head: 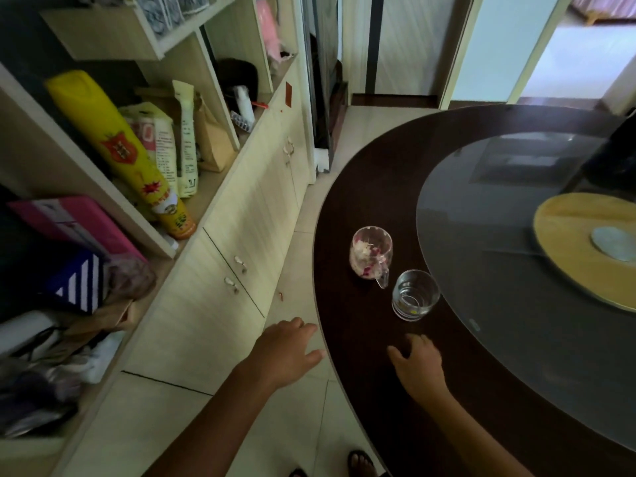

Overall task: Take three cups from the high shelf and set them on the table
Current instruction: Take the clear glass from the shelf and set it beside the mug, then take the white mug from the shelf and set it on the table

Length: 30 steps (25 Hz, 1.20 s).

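Two clear glass cups stand on the dark round table (364,187) near its left edge. One is a handled cup (370,255) with pink and white petals inside. Beside it, nearer me, is a plain empty glass (414,295). My right hand (420,363) rests over the table just below the plain glass, fingers loosely curled, holding nothing. My left hand (287,349) hovers over the floor beside the table's edge, fingers spread and empty. The shelf unit (192,60) rises at the left.
The shelves hold a yellow spray can (113,146), paper packets (182,139) and a pink box (79,222). Cabinet doors (241,235) run below them. A glass turntable (516,256) with a yellow mat (578,249) covers the table's middle. My feet show at the bottom.
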Tool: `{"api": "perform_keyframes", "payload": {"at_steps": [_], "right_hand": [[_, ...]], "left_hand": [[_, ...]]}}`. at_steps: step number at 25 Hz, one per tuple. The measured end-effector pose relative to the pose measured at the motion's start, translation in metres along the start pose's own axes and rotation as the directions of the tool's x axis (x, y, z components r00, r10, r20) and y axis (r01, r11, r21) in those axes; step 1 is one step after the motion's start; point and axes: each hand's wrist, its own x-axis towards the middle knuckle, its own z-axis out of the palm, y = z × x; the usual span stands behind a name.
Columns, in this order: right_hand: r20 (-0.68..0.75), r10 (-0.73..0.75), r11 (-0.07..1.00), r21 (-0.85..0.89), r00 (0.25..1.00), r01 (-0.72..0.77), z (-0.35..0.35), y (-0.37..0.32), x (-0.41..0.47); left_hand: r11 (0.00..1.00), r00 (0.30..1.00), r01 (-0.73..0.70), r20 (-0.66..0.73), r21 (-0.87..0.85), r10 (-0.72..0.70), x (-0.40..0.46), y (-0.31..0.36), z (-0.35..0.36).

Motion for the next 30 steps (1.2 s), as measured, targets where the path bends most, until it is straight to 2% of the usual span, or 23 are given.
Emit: {"api": "perform_keyframes", "payload": {"at_steps": [2,5,9,13,17,19,22,26,28,30], "right_hand": [[0.232,-0.071,0.995,-0.051,0.97,0.085,-0.012,-0.032,-0.022],[0.398,-0.228,0.939,-0.151,0.889,0.308,-0.032,-0.096,-0.046],[0.456,-0.467,0.761,-0.229,0.758,0.607,-0.06,-0.193,-0.079],[0.383,-0.707,0.528,-0.272,0.594,0.804,-0.093,-0.293,-0.127],[0.256,-0.907,0.267,-0.265,0.334,0.927,-0.129,-0.394,-0.186],[0.235,-0.95,0.142,-0.269,0.208,0.953,-0.147,-0.439,-0.214],[0.15,-0.988,-0.005,-0.288,0.04,0.957,-0.181,-0.508,-0.265],[-0.023,-0.994,-0.098,-0.288,-0.11,0.953,-0.229,-0.577,-0.323],[-0.11,-0.982,-0.122,-0.267,-0.156,0.956,-0.248,-0.606,-0.339],[-0.189,-0.965,-0.132,-0.254,-0.183,0.958,-0.263,-0.639,-0.347]], "left_hand": [[0.999,1.0,0.02,-0.003,0.027,-0.02,-0.006,-0.005,-0.006],[0.997,0.996,0.067,-0.061,0.046,-0.064,-0.026,-0.019,-0.03],[0.985,0.968,0.162,-0.206,0.059,-0.146,-0.065,-0.047,-0.086],[0.965,0.891,0.246,-0.412,0.089,-0.189,-0.116,-0.07,-0.167],[0.919,0.726,0.358,-0.669,0.169,-0.16,-0.191,-0.083,-0.27],[0.857,0.637,0.459,-0.759,0.236,-0.132,-0.229,-0.084,-0.316],[0.734,0.456,0.611,-0.89,0.298,-0.018,-0.292,-0.084,-0.392],[0.612,0.205,0.72,-0.943,0.326,0.262,-0.357,-0.071,-0.479],[0.556,0.151,0.772,-0.938,0.31,0.312,-0.373,-0.073,-0.509],[0.493,0.152,0.821,-0.943,0.287,0.296,-0.376,-0.084,-0.531]]}}
